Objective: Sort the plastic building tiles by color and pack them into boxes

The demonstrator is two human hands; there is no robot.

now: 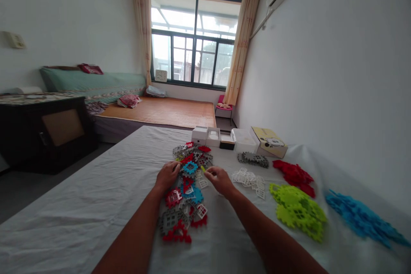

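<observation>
A mixed heap of flat plastic building pieces with toothed edges (189, 195), in red, grey, blue and white, runs down the middle of the cloth. My left hand (168, 175) rests against the heap's left side with its fingers curled together; what lies under the fingertips is hidden. Pinched between thumb and finger of my right hand (220, 178) is a small yellow-green plastic piece (203, 168), just right of the heap. Between the hands lies a blue square toothed piece (190, 167).
To the right lie sorted piles: white window pieces (248, 180), grey pieces (253, 159), red pieces (293, 176), lime-green pieces (298, 209) and blue pieces (362, 218). Small open boxes (212, 137), a clear plastic container (244, 140) and a yellow box (269, 142) line the far edge.
</observation>
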